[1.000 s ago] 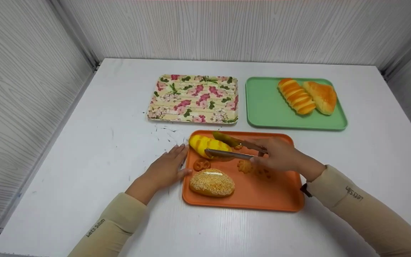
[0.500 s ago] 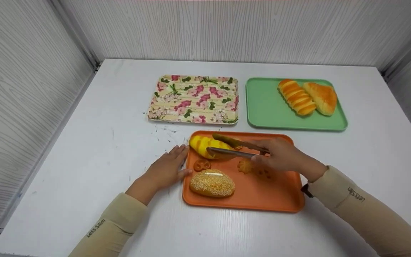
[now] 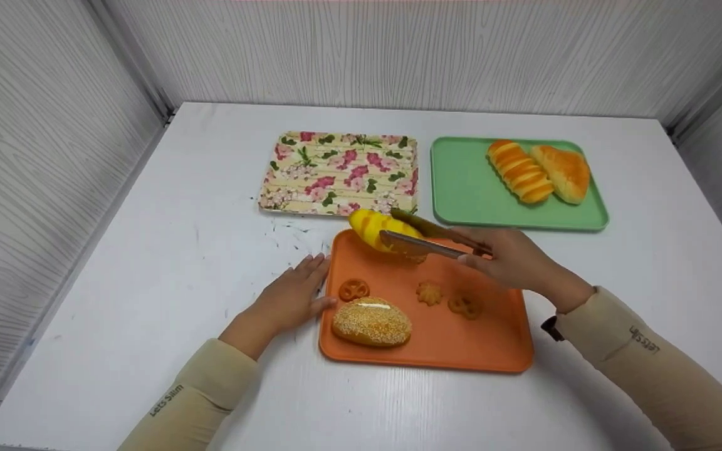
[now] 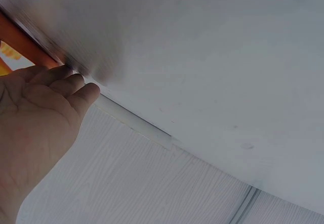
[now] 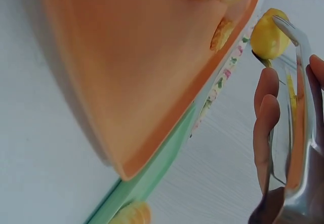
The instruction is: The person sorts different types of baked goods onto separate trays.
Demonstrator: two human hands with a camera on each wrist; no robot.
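Observation:
My right hand (image 3: 517,260) grips metal tongs (image 3: 430,244), whose tips clasp a yellow bread roll (image 3: 373,228) with brownish stripes. In the right wrist view the roll (image 5: 270,34) hangs between the tong tips, raised off the orange tray (image 3: 480,351). With fingers extended, my left hand (image 3: 289,294) rests on the table and touches the tray's left edge. On that tray lie a sesame bun (image 3: 371,322) and several small cookies, among them a round one (image 3: 354,289), a flower-shaped one (image 3: 429,292) and a pretzel-shaped one (image 3: 465,306).
Behind the orange tray, a floral tray (image 3: 342,169) lies at the back left. Beside it on the right, a green tray (image 3: 461,181) bears a striped bread (image 3: 519,171) and a triangular bread (image 3: 565,174). Pale wood-grain panels (image 3: 398,56) enclose the table's back and sides.
The right hand has lifted the yellow roll with the tongs off the orange tray, away from the body and slightly right. The pretzel-shaped cookie is now uncovered. The left hand stays put.

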